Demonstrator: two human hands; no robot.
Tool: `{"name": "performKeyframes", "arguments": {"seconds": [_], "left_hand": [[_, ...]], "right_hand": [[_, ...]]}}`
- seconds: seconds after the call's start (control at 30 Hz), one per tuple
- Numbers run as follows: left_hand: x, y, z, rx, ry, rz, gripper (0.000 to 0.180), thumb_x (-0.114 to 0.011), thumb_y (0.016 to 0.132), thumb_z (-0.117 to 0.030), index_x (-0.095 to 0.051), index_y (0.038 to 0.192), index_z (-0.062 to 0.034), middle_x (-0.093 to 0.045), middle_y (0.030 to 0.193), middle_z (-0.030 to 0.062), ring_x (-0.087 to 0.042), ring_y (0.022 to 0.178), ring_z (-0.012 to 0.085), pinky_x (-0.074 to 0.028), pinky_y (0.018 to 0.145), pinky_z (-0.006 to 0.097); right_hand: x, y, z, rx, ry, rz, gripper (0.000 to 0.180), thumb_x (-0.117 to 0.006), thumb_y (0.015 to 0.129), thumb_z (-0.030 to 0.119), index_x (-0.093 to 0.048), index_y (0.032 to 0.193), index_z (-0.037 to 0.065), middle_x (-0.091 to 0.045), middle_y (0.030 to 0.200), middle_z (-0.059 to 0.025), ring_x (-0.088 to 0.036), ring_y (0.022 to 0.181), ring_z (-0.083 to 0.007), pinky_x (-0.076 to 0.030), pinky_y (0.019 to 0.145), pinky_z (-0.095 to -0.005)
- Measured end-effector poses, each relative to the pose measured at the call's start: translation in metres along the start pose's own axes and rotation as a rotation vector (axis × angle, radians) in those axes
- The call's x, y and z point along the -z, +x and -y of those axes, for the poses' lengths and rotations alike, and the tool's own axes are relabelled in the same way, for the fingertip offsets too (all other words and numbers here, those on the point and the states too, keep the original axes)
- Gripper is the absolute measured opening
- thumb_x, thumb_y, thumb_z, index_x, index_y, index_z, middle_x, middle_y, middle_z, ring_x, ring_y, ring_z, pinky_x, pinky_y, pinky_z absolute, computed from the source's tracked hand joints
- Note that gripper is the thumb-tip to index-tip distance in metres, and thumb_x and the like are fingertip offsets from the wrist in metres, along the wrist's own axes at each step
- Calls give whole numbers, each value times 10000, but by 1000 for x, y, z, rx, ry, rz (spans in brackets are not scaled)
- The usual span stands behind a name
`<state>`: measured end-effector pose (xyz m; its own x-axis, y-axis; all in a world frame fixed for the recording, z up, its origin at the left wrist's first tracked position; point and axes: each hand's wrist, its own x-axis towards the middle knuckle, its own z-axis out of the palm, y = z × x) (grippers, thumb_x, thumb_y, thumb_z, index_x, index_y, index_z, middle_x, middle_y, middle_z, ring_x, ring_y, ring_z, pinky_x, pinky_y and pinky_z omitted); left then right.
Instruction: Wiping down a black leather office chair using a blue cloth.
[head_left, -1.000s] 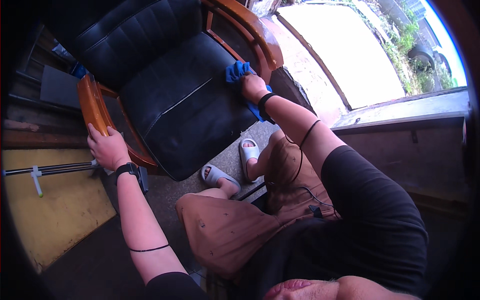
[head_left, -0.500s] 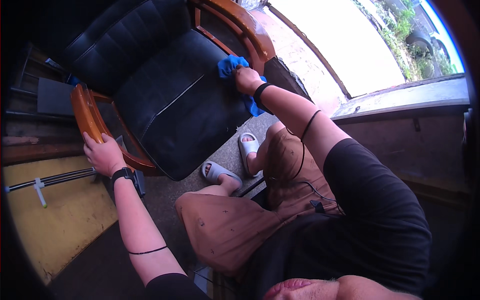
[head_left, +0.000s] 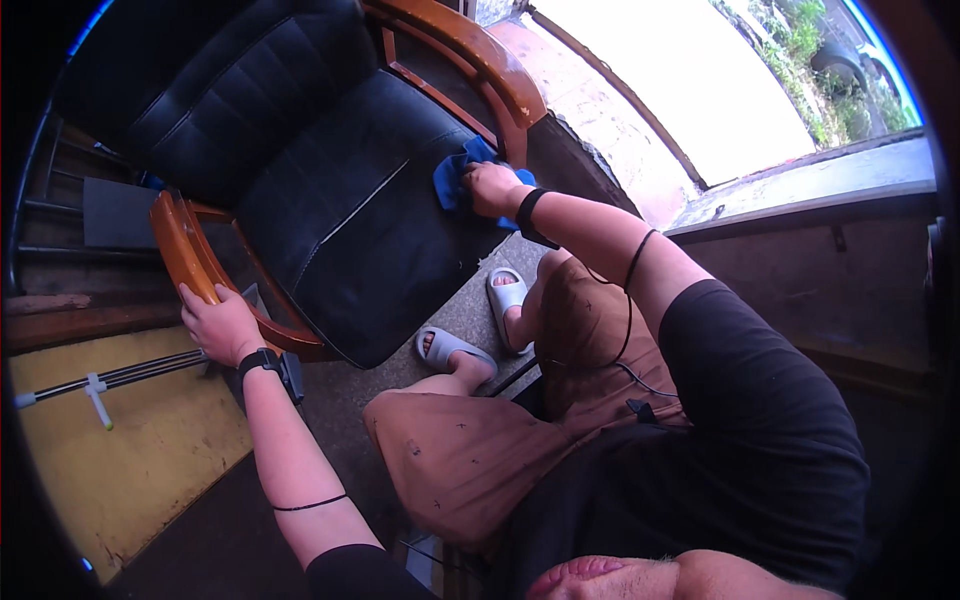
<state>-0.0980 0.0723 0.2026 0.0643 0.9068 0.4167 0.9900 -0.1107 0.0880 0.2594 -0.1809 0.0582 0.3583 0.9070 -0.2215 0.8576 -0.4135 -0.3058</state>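
In front of me stands an armchair with a black padded seat [head_left: 345,235] and brown wooden arms. My left hand [head_left: 222,325] is wrapped round the front end of the left wooden armrest [head_left: 178,240]. On the right part of the seat, my right hand [head_left: 493,190] grips a blue cloth [head_left: 452,185] that is bunched under the fingers and spreads onto the black cover. The right armrest [head_left: 485,55] rises just beyond that hand. Under my palm, part of the cloth is hidden.
A yellow board [head_left: 130,450] with thin rods [head_left: 130,375] across it lies at the left. Dark metal bars [head_left: 60,210] stand behind it. To the right runs a low wall with a pale ledge [head_left: 800,195] below a bright opening. My feet in grey slides [head_left: 455,352] rest on the floor.
My right hand and the cloth have moved slightly down, and the cloth now spreads flatter over the seat. My left hand keeps its hold on the armrest. The whole view has shifted a little.
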Motion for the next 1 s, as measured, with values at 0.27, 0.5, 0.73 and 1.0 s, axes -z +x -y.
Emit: {"name": "performKeyframes", "arguments": {"seconds": [0.27, 0.5, 0.73, 1.0], "left_hand": [[3, 1, -8, -14, -1, -12, 574, -594, 974, -374, -469, 1504, -194, -565, 1425, 140, -604, 1218, 366, -531, 964, 492], [5, -3, -5, -13, -14, -13, 573, -598, 974, -366, -476, 1499, -173, -572, 1415, 142, -597, 1227, 369, -509, 1000, 486], [8, -2, -18, -23, -25, -29, 567, -624, 948, -338, -508, 1470, -147, -584, 1387, 139, -602, 1214, 355, -512, 984, 481], [10, -2, -17, 15, 0, 54, 581, -591, 984, -369, -460, 1515, -176, -538, 1463, 129, -567, 1287, 327, -497, 1024, 471]], "right_hand": [[-10, -7, -6, -62, 162, -206, 673, -613, 792, 64, -483, 1450, 6, -464, 1491, -221, -421, 1403, -388, -377, 1156, -467], [-9, 5, 7, -155, 115, -21, 511, -592, 807, 101, -616, 1298, -39, -530, 1416, -230, -488, 1333, -402, -423, 1119, -450], [-15, -2, -13, -72, 59, -246, 407, -597, 795, 122, -689, 1156, -41, -592, 1318, -221, -550, 1261, -371, -455, 1082, -426], [-19, -11, -6, -98, 103, -345, 550, -613, 771, 87, -611, 1305, -45, -512, 1459, -226, -455, 1387, -376, -371, 1169, -417]]}}
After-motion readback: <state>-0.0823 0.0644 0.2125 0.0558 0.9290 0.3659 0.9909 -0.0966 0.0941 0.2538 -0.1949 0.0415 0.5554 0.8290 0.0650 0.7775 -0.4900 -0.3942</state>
